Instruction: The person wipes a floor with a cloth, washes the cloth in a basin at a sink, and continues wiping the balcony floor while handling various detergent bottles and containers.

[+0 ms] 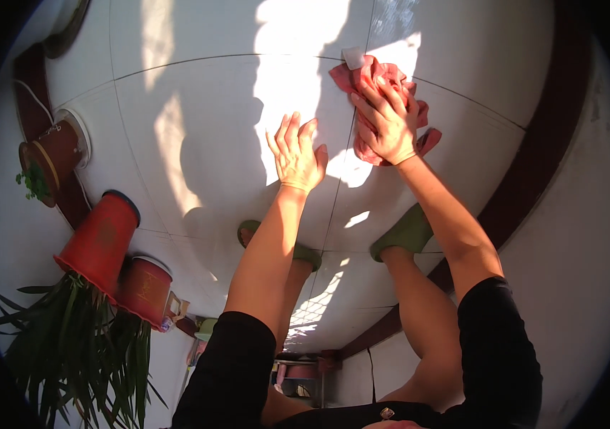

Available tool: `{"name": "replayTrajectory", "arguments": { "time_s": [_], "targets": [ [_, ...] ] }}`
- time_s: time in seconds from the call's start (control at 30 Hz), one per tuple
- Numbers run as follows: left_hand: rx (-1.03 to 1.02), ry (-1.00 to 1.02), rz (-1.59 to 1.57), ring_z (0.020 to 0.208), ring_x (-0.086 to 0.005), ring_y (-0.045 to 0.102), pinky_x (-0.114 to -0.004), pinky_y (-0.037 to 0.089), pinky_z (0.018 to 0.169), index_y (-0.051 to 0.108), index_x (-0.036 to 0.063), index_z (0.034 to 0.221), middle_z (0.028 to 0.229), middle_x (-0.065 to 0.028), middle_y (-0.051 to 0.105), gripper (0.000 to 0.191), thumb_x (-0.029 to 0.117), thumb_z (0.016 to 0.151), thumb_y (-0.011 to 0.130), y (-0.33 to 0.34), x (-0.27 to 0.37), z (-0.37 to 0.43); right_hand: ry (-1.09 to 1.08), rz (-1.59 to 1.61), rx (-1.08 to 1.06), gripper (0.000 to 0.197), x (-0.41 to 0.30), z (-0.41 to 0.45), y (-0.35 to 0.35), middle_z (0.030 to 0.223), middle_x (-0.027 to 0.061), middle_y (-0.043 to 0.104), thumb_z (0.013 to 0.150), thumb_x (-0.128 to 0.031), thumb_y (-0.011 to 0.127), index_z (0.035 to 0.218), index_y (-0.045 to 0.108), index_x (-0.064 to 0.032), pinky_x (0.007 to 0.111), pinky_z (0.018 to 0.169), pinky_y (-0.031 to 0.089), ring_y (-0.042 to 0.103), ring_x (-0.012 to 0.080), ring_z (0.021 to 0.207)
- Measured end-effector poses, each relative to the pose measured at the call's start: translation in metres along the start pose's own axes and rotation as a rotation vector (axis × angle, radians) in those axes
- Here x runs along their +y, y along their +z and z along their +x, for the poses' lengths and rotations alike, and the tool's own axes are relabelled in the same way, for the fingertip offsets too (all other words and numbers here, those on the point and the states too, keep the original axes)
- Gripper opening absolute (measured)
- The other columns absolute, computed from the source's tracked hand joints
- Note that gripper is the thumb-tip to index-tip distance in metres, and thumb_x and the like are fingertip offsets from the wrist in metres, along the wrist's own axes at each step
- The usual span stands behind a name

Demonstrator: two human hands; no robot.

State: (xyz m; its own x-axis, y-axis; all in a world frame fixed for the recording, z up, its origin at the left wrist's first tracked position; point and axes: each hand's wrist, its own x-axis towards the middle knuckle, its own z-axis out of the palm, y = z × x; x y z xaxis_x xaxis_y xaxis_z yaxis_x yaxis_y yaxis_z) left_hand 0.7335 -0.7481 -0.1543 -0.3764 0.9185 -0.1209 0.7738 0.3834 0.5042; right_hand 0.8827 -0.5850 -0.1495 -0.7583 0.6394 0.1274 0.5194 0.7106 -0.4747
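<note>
A crumpled pink-red cloth (372,150) lies on the white tiled floor (219,134), right of centre. My right hand (389,126) is pressed flat on it with the fingers spread. A small whitish piece (353,58), its material unclear, sits at the cloth's upper left edge. My left hand (299,153) is to the left, palm down and fingers apart, over a bright sunlit patch of tile. It holds nothing; whether it touches the floor I cannot tell. A wet-looking streaked area (393,19) shows on the tiles above the cloth.
Red plant pots (98,236) (144,287) with long-leaved plants stand at the lower left, and a brown pot (58,150) is above them. A dark red skirting (540,145) and a wall border the right. My feet in green slippers (404,233) are below my hands. A rack (302,375) stands behind.
</note>
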Motion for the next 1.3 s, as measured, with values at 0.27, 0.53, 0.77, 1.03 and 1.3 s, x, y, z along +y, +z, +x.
{"name": "replayTrajectory", "arguments": {
  "time_s": [0.27, 0.53, 0.77, 1.03, 1.3],
  "targets": [
    [-0.155, -0.539, -0.596, 0.123, -0.0321, 0.046, -0.041, 0.049, 0.094, 0.026, 0.0074, 0.144, 0.145, -0.0150, 0.024, 0.087, 0.002, 0.069, 0.070, -0.055, 0.032, -0.081, 0.801, 0.210, -0.051, 0.042, -0.107, -0.157, 0.004, 0.136, 0.0042, 0.057, 0.080, -0.007, 0.070, 0.122, 0.066, -0.0087, 0.034, 0.102, 0.040, 0.047, 0.0278, 0.119],
    [-0.547, -1.821, -1.129, 0.128, -0.0345, 0.042, -0.062, 0.039, 0.093, 0.030, 0.0127, 0.149, 0.144, -0.0081, 0.042, 0.075, 0.059, 0.093, 0.047, -0.185, 0.129, -0.216, 1.651, 1.351, -0.436, 0.029, -0.218, -0.189, -0.140, 0.101, 0.0106, 0.067, 0.091, -0.011, 0.064, 0.119, 0.066, -0.0035, 0.032, 0.065, 0.057, 0.066, 0.0168, 0.079],
    [-0.413, -1.545, -1.882, 0.089, -0.0175, 0.061, -0.031, 0.051, 0.080, 0.055, 0.0109, 0.101, 0.095, -0.0029, 0.060, 0.032, 0.042, 0.094, 0.059, -0.304, 0.179, -0.247, 1.599, 1.875, -0.594, 0.034, -0.350, -0.152, -0.319, 0.116, 0.0122, 0.064, 0.094, -0.009, 0.059, 0.126, 0.057, 0.0033, 0.034, 0.088, 0.054, 0.064, 0.0212, 0.102],
    [-0.276, -1.186, -1.881, 0.097, -0.0206, 0.063, -0.032, 0.050, 0.087, 0.056, 0.0035, 0.114, 0.108, -0.0108, 0.064, 0.029, 0.026, 0.095, 0.055, -0.438, 0.227, -0.257, 1.276, 1.885, -0.540, 0.044, -0.423, -0.119, -0.434, 0.132, 0.0107, 0.055, 0.097, -0.012, 0.051, 0.138, 0.045, 0.0017, 0.035, 0.102, 0.044, 0.056, 0.0217, 0.118],
    [0.150, -0.994, -1.637, 0.096, -0.0237, 0.066, -0.035, 0.052, 0.088, 0.059, -0.0006, 0.110, 0.112, -0.0153, 0.066, 0.028, 0.022, 0.095, 0.053, -0.516, 0.262, -0.246, 0.924, 1.920, -0.832, 0.040, -0.461, -0.055, -0.487, 0.125, 0.0114, 0.060, 0.098, -0.022, 0.053, 0.131, 0.052, 0.0002, 0.038, 0.098, 0.048, 0.060, 0.0235, 0.111]
  ]
}}
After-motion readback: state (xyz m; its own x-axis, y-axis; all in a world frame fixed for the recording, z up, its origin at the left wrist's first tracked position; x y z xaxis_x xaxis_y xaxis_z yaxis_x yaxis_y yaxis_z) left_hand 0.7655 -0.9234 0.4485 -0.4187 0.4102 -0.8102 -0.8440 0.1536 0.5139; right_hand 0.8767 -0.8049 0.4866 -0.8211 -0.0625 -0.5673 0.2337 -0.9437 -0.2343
